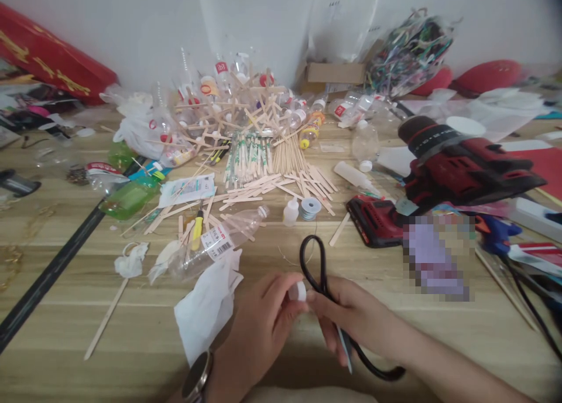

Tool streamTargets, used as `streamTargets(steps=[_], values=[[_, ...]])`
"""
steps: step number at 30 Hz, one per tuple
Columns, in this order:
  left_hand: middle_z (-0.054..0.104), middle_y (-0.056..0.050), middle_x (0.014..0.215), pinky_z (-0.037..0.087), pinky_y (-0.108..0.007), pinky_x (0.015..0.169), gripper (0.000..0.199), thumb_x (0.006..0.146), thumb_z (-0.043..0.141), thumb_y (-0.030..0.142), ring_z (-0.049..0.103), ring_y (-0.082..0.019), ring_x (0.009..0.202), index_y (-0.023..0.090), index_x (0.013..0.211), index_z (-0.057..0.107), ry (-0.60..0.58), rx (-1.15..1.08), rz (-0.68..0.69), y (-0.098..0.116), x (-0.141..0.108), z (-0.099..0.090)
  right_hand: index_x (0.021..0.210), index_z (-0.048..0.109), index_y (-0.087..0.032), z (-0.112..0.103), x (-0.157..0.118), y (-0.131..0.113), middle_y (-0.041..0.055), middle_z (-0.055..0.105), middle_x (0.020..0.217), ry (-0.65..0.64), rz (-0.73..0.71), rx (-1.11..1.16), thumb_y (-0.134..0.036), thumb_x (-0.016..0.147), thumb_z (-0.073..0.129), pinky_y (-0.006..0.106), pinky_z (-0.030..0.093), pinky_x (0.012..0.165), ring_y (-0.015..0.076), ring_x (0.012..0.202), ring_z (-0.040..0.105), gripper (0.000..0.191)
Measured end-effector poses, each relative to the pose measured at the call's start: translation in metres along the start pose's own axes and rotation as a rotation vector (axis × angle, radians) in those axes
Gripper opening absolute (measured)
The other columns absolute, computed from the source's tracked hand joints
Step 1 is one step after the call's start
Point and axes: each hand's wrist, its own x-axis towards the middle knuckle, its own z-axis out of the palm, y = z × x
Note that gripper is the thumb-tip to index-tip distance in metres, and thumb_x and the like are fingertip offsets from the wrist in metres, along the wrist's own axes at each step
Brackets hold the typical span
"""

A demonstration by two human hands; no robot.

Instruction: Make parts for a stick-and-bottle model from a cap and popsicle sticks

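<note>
Near the table's front edge, my left hand [274, 312] pinches a small white bottle cap [297, 291] between thumb and fingers. A watch [198, 375] is on that wrist. My right hand [346, 312] touches the cap's right side with its fingertips and holds black-handled scissors [322, 262]; one handle loop points up, the blade points down. Beyond my hands stand a small white bottle [290, 212] and a spool [310, 208]. A clear plastic bottle [219, 245] lies to the left, beside a white tissue [206, 309].
Wooden sticks [252, 157] and plastic bottles [222, 86] are heaped at the back. A red and black power drill [465, 168] lies on the right. At the left are a green bottle [132, 197], a black strip [57, 262] and a yellow-handled screwdriver [197, 233].
</note>
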Motion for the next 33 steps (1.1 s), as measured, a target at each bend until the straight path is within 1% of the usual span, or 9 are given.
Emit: streamTargets(steps=[2, 6, 8, 14, 16, 22, 25, 29, 33], values=[[0.071, -0.009, 0.097, 0.051, -0.034, 0.079, 0.026, 0.093, 0.055, 0.038, 0.064, -0.022, 0.086, 0.021, 0.110, 0.065, -0.006, 0.001, 0.054, -0.003, -0.002, 0.001, 0.080, 0.043, -0.024, 0.000, 0.000, -0.001, -0.0036, 0.056, 0.048, -0.066, 0.051, 0.076, -0.061, 0.090, 0.031, 0.021, 0.037, 0.033, 0.0153, 0.037, 0.056, 0.040], [0.064, -0.003, 0.071, 0.049, -0.026, 0.052, 0.041, 0.094, 0.045, 0.053, 0.060, -0.017, 0.057, 0.017, 0.105, 0.061, -0.082, -0.297, -0.320, -0.004, -0.001, 0.008, 0.076, 0.045, -0.023, 0.001, 0.000, -0.001, 0.0064, 0.064, 0.069, 0.215, -0.058, 0.003, -0.059, 0.078, 0.053, 0.025, 0.044, 0.049, 0.0212, 0.066, 0.066, 0.037], [0.061, -0.001, 0.067, 0.045, -0.024, 0.045, 0.043, 0.095, 0.042, 0.054, 0.057, -0.015, 0.050, 0.016, 0.103, 0.059, -0.108, -0.355, -0.404, -0.003, -0.001, 0.009, 0.075, 0.045, -0.023, 0.001, 0.000, 0.000, 0.0088, 0.064, 0.075, 0.241, -0.059, 0.015, -0.058, 0.076, 0.056, 0.025, 0.044, 0.051, 0.0229, 0.072, 0.067, 0.037], [0.066, -0.008, 0.109, 0.048, -0.033, 0.089, 0.023, 0.097, 0.049, 0.023, 0.061, -0.021, 0.100, 0.023, 0.118, 0.060, -0.079, 0.034, 0.169, -0.002, -0.002, -0.002, 0.075, 0.044, -0.023, -0.003, -0.003, 0.000, -0.0059, 0.050, 0.044, -0.099, 0.129, 0.215, -0.062, 0.086, 0.034, 0.019, 0.030, 0.030, 0.0108, 0.030, 0.044, 0.041], [0.065, -0.007, 0.113, 0.046, -0.032, 0.092, 0.024, 0.096, 0.049, 0.018, 0.059, -0.020, 0.105, 0.025, 0.117, 0.060, -0.102, -0.004, 0.208, -0.003, -0.003, -0.004, 0.074, 0.042, -0.023, -0.002, -0.004, 0.000, -0.0080, 0.046, 0.043, -0.115, 0.140, 0.248, -0.062, 0.086, 0.033, 0.017, 0.028, 0.028, 0.0084, 0.027, 0.038, 0.041], [0.066, -0.001, 0.084, 0.046, -0.021, 0.069, 0.031, 0.089, 0.065, 0.044, 0.059, -0.011, 0.073, 0.022, 0.111, 0.062, 0.077, -0.879, -0.313, -0.005, -0.003, -0.001, 0.077, 0.037, -0.024, -0.002, -0.001, 0.007, -0.0055, 0.052, 0.052, 0.161, -0.007, 0.127, -0.069, 0.085, 0.030, 0.020, 0.038, 0.040, 0.0108, 0.039, 0.054, 0.046], [0.066, -0.002, 0.077, 0.044, -0.019, 0.062, 0.032, 0.084, 0.072, 0.043, 0.057, -0.009, 0.065, 0.018, 0.105, 0.068, 0.033, -1.233, -0.391, 0.000, -0.003, 0.002, 0.079, 0.042, -0.023, -0.009, 0.002, 0.018, -0.0023, 0.055, 0.060, 0.294, -0.076, -0.037, -0.058, 0.089, 0.036, 0.027, 0.045, 0.046, 0.0152, 0.047, 0.058, 0.036], [0.067, -0.004, 0.075, 0.044, -0.019, 0.059, 0.032, 0.085, 0.072, 0.039, 0.059, -0.010, 0.063, 0.014, 0.105, 0.073, -0.032, -1.407, -0.428, 0.006, -0.003, 0.003, 0.084, 0.052, -0.022, -0.013, 0.003, 0.032, 0.0057, 0.063, 0.081, 0.424, -0.199, -0.271, -0.037, 0.087, 0.048, 0.037, 0.050, 0.072, 0.0228, 0.077, 0.063, 0.016], [0.064, -0.005, 0.074, 0.044, -0.019, 0.059, 0.034, 0.085, 0.072, 0.038, 0.057, -0.010, 0.063, 0.011, 0.105, 0.075, -0.071, -1.454, -0.443, 0.008, -0.004, 0.002, 0.072, 0.052, -0.022, -0.012, 0.003, 0.040, 0.0059, 0.060, 0.077, 0.496, -0.235, -0.433, -0.031, 0.087, 0.049, 0.036, 0.049, 0.066, 0.0224, 0.070, 0.061, 0.018]])
